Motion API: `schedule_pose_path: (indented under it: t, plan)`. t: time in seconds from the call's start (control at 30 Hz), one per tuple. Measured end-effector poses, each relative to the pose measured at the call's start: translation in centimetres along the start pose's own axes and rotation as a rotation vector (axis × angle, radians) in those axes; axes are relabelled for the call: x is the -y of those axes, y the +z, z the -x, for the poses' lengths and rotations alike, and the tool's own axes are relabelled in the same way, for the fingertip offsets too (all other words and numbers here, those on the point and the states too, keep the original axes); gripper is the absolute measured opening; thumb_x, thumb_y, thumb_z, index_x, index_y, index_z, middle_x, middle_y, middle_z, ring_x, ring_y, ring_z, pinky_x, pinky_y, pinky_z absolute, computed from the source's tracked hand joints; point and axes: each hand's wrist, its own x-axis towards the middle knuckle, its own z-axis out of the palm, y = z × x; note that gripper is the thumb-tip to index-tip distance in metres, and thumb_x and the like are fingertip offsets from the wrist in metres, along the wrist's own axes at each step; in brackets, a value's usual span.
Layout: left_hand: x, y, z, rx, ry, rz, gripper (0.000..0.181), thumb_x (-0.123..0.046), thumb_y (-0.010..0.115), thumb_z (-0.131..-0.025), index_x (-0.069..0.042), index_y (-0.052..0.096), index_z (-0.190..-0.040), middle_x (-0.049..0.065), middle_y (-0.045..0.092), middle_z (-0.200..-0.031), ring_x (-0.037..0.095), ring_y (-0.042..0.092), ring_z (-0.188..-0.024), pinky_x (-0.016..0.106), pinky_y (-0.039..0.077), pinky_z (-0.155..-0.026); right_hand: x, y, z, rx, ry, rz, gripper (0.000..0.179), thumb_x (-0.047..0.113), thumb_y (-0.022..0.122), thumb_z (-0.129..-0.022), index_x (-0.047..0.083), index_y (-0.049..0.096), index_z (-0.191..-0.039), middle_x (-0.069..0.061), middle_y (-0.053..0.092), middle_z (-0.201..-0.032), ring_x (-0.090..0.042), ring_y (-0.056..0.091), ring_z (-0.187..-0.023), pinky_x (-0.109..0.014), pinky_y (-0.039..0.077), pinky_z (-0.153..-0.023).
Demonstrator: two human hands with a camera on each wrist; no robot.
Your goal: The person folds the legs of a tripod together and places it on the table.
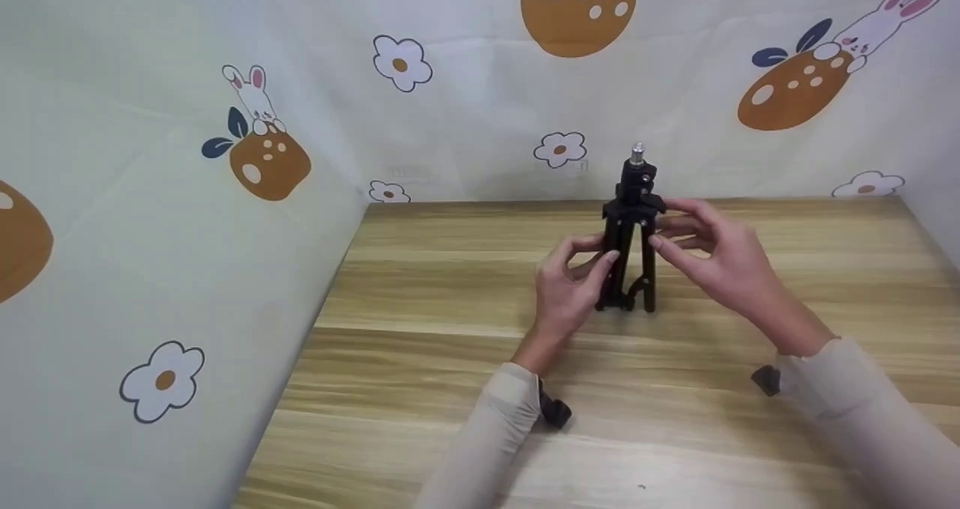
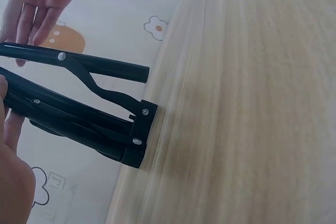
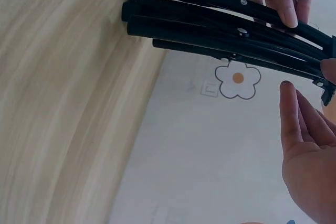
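A black folding tripod stand (image 1: 636,213) with a silver stud on top stands upright on the wooden table, its legs close together. My left hand (image 1: 568,280) grips the left legs, thumb in front; the left wrist view shows part of this hand (image 2: 16,177) at the edge. On the other side, my right hand (image 1: 724,258) has its thumb at the right leg and its index finger by the collar. That leg stands slightly out from the others, joined by a curved brace (image 2: 100,88). In the right wrist view, the right hand's other fingers (image 3: 290,114) extend below the legs.
The wood-grain table (image 1: 420,284) meets a pale cloth backdrop (image 1: 465,134) printed with flowers, oranges and rabbits close behind the stand. Another cloth wall (image 1: 225,269) runs along the left side. Black wrist-camera pieces (image 1: 555,410) sit under both sleeves.
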Motion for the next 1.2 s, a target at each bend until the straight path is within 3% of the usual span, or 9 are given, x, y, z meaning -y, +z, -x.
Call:
schedule_pose_path:
  t: [0.17,0.33,0.57,1.2]
  plan:
    - [0.0,-0.1,0.0,0.001,0.003,-0.007,0.02,-0.007,0.081,-0.098,0.001,0.07,-0.113,0.019,0.078,-0.116,0.02,0.078,-0.11,0.037,0.07,-0.092,-0.2,0.4,0.2,0.011,0.042,-0.014,0.032,0.013,0.079,-0.101,-0.002,0.069,-0.128,-0.016,0.08,-0.112,0.002,0.075,-0.097,-0.012,0.065,-0.083]
    - [0.0,-0.1,0.0,-0.001,0.01,-0.016,0.021,-0.007,0.081,-0.098,0.002,0.07,-0.113,0.019,0.078,-0.116,0.021,0.078,-0.111,0.036,0.07,-0.092,-0.4,0.7,0.4,0.026,0.064,0.002,0.022,0.015,0.078,-0.102,0.003,0.073,-0.119,-0.011,0.08,-0.11,0.002,0.075,-0.096,-0.012,0.066,-0.081]
    - [0.1,-0.1,0.0,-0.004,0.006,-0.008,0.02,-0.006,0.081,-0.097,0.003,0.07,-0.112,0.02,0.078,-0.117,0.021,0.078,-0.11,0.036,0.07,-0.093,-0.7,0.9,0.6,0.059,0.066,0.003,0.021,0.011,0.08,-0.1,0.006,0.075,-0.12,-0.012,0.08,-0.112,0.0,0.074,-0.099,-0.012,0.066,-0.083]
    - [0.4,-0.3,0.3,0.027,0.069,-0.085,0.019,-0.007,0.079,-0.099,0.002,0.069,-0.112,0.017,0.078,-0.117,0.018,0.078,-0.11,0.033,0.07,-0.091,-0.7,1.3,0.8,0.058,0.051,0.003,0.018,0.01,0.081,-0.099,0.006,0.075,-0.115,-0.012,0.079,-0.11,-0.014,0.078,-0.102,-0.017,0.067,-0.085]
